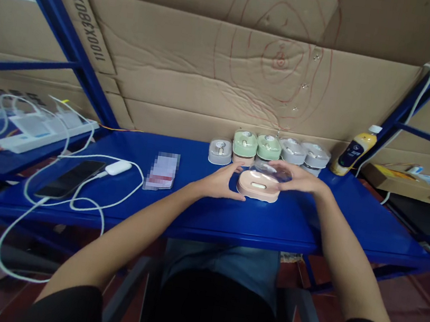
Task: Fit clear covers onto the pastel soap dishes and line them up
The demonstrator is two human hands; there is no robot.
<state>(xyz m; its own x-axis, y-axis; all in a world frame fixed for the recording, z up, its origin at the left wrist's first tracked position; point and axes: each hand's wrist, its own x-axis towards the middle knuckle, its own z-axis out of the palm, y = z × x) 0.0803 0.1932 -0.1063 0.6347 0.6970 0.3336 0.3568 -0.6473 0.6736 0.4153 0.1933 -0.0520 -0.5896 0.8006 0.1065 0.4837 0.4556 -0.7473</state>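
Clear lid (273, 172) apparently being fitted to pink box (258, 188)
It is pinched by the right hand (301, 180); the left hand (221, 181) is held half-open alongside. Alignment seems required.

Pink box (258, 188) partly hidden by right hand (296, 179); flat object (163, 170) pixelated; bottle (354, 153) print (pale on dark) too small.

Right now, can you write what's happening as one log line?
left hand: open, beside pink box | right hand: holding clear lid | behind: green containers
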